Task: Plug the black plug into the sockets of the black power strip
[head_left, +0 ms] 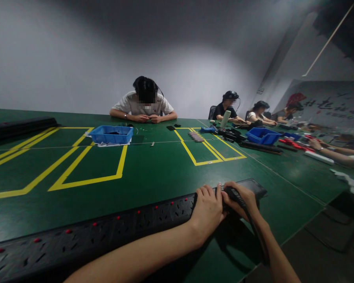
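A long black power strip (128, 220) with a row of sockets and red buttons lies diagonally along the near side of the green table. My left hand (208, 206) is closed over the strip near its right end, fingers bent across its top. Right beside it, my right hand (240, 196) grips a black power cord (255, 230), whose loop hangs down along my right wrist. The tips of both hands nearly meet, and what lies between them is hidden. Past my right hand the dark flat end of the strip (253, 185) shows.
Yellow tape outlines (88, 181) mark the green table (153, 169). A blue bin (111, 135) stands at the far left, another blue bin (263, 136) at the right among black parts. Across the table sits a person (145, 102); several others work at the right.
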A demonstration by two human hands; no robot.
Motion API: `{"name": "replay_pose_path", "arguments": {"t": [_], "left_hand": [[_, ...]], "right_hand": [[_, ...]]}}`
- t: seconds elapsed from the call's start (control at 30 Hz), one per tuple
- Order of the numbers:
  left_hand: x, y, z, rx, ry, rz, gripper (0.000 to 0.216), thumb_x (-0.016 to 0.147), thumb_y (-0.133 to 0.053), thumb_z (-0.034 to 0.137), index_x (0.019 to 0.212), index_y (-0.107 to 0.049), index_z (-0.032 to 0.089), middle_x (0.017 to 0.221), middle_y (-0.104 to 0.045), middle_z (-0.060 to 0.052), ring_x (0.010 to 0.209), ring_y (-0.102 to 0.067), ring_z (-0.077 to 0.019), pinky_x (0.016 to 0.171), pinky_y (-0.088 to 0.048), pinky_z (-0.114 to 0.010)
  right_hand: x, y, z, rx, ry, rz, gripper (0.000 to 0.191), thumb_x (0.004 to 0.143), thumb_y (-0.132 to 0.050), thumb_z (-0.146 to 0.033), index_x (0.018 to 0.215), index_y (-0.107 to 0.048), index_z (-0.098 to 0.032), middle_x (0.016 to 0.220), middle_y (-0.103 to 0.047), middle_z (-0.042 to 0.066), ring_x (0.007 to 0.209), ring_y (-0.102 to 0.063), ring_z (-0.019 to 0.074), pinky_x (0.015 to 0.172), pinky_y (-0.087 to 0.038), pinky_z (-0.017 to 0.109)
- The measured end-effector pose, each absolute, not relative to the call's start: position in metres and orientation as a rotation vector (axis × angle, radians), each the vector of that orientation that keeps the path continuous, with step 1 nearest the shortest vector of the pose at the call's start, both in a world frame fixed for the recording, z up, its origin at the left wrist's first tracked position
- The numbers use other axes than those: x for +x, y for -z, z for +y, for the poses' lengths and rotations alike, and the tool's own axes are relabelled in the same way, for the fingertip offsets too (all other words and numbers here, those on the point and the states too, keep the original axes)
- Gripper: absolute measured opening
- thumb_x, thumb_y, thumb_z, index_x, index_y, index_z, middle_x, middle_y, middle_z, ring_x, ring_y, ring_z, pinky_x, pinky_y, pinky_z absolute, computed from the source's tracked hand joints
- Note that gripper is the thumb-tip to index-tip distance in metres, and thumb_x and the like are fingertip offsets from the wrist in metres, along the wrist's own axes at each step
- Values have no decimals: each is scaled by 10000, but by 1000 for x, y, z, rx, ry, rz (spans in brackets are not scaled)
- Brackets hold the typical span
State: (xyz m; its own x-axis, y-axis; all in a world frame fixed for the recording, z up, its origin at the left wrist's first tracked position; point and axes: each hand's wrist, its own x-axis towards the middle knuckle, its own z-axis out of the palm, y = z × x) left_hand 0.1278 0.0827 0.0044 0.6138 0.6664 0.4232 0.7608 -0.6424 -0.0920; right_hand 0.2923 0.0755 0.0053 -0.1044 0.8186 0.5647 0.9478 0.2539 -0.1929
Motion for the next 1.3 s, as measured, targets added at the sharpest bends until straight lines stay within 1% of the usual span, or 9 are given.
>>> {"name": "replay_pose_path", "arguments": {"t": [0.2,0.5,0.97,1.3], "left_hand": [[127,-6,82,-2581,512,-1165,726,809,-491,552,1365,-337,112,1042,-562,-200,875,-542,-290,727,-382,-386],[128,-2,83,-2574,511,-1166,727,816,-470,561,1371,-327,112,1063,-556,-208,879,-544,-297,730,-379,-390],[127,-3,83,-2573,505,-1162,716,827,-461,547,1378,-317,114,1064,-559,-206,887,-544,-301,735,-371,-392],[126,-5,82,-2585,501,-1161,728,819,-469,558,1376,-319,114,1053,-563,-203,878,-545,-296,727,-382,-391]], "right_hand": [[291,-7,75,-1586,288,-1950,167,773,-520,-375,822,-584,-228,721,-649,5,635,-617,151,614,-455,232],[293,-2,77,-1550,278,-1952,182,779,-534,-351,887,-597,-218,784,-663,5,684,-633,151,658,-463,238],[292,-4,75,-1549,285,-1935,181,777,-533,-361,859,-601,-214,755,-656,13,659,-625,156,645,-464,243],[290,-5,75,-1544,284,-1923,179,762,-548,-346,875,-615,-224,768,-670,2,665,-637,149,641,-469,232]]}}
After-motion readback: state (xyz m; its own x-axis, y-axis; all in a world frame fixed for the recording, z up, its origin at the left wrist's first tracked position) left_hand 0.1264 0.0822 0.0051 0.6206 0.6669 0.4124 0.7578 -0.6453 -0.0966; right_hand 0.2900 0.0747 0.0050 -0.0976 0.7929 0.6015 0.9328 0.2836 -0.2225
